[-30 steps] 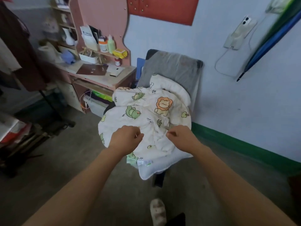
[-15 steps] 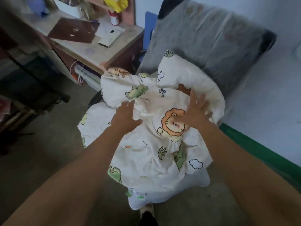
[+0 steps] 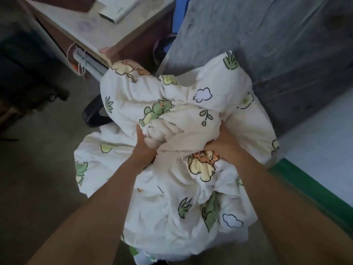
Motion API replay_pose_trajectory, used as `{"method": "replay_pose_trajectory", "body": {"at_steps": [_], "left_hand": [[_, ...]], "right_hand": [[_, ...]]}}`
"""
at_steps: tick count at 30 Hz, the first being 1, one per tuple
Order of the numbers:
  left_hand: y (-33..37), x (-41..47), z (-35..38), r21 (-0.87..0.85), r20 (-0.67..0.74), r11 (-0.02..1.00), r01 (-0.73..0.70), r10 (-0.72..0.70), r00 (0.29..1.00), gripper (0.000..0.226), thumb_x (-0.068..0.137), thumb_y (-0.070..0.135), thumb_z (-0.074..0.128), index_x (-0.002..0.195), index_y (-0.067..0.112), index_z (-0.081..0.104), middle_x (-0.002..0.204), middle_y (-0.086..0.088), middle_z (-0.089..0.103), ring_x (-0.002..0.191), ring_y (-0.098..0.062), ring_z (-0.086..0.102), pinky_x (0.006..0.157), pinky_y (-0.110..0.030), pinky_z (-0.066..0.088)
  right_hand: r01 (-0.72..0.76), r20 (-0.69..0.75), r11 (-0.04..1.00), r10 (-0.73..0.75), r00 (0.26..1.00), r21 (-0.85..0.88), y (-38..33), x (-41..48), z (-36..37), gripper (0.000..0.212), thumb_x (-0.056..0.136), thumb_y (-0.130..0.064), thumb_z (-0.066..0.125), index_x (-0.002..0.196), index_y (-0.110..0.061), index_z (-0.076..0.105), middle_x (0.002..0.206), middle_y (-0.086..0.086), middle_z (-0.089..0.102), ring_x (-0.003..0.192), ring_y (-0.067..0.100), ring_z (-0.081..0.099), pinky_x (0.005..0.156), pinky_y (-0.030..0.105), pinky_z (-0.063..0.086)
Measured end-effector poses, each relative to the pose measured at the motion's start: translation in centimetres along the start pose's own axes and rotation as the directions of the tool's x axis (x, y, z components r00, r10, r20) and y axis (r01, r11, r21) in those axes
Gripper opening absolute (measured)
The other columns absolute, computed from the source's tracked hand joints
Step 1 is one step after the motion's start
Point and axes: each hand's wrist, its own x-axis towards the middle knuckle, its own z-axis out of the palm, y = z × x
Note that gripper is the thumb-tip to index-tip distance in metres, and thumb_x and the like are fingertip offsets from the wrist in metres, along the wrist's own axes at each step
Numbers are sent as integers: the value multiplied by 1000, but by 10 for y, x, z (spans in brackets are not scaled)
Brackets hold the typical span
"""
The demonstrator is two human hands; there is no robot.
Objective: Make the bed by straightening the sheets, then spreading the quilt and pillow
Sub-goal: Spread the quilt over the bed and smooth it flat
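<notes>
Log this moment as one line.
step: quilt pickup | left hand: grips quilt | right hand: grips quilt | quilt: bunched on chair

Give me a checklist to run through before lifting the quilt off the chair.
1. Left hand grips the quilt: ok, fingers are buried in a fold.
2. Right hand grips the quilt: ok.
3. Quilt gathered in one bundle: not ok, its lower part hangs loose below the hands.
4. Quilt free of the chair armrest: cannot tell, the cloth lies against it.
5. Quilt off the floor: cannot tell, the bottom edge runs out of view.
</notes>
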Motion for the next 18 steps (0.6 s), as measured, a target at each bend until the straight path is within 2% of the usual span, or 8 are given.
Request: {"method": "replay_pose_trajectory", "body": {"at_steps": [1,3,6,9,11,13,16,18], "left_hand": [[0,-3,2,-45,-3,998,-48,48,999,115,78,30,77,149,39,-13,150,1,32,124,-15,46,99,-36,43],[7,-18,0,-89,-31,991,-104,102,994,96,77,44,72,150,30,12,139,3,44,119,-14,50,94,-33,45],[27,-45,-10,-116,-44,986,-122,118,992,66,76,40,65,135,25,41,122,1,57,110,-21,57,86,-34,50],[43,-83,-28,-155,-18,971,-184,184,983,67,56,47,64,120,28,58,112,2,67,106,-20,62,89,-39,52],[48,-112,-42,-132,-80,963,-234,224,971,53,53,47,61,105,35,63,101,5,69,97,-15,63,86,-37,52],[52,-144,-58,-81,-142,948,-307,293,945,33,59,44,57,90,33,62,87,2,67,86,-16,60,82,-40,50],[56,-203,-93,19,-168,896,-445,441,882,32,64,50,47,76,21,51,74,-8,53,77,-20,48,75,-36,43],[62,-253,-119,111,-180,850,-515,527,831,31,69,47,45,74,16,48,75,-12,50,77,-19,46,72,-34,41]], "right_hand": [[8,13,998,-9,1000,64,-1,-7,4,105,58,-22,90,145,-30,31,138,-6,52,126,16,49,97,27,38],[24,48,988,-31,998,153,-12,-26,14,95,60,-20,89,140,-28,38,133,-7,55,119,9,50,100,28,39],[75,25,975,-82,996,208,-36,-51,26,97,46,-38,85,135,-25,47,128,-8,60,117,12,55,104,39,45],[152,-11,971,-153,988,183,-68,-81,32,87,46,-50,76,127,-26,55,119,-5,65,113,17,59,101,43,48],[194,-37,968,-190,981,157,-88,-101,34,77,51,-45,77,124,-31,56,114,-8,66,109,18,61,99,44,49],[239,-50,961,-234,971,137,-109,-128,37,70,56,-34,78,122,-33,57,110,-11,67,106,17,62,97,45,50],[354,-94,929,-344,934,112,-150,-189,45,57,60,-28,76,115,-37,59,103,-15,67,101,14,63,94,43,52],[438,-135,891,-422,896,121,-178,-238,52,49,62,-24,77,106,-36,60,97,-15,67,95,14,63,90,42,53]]}}
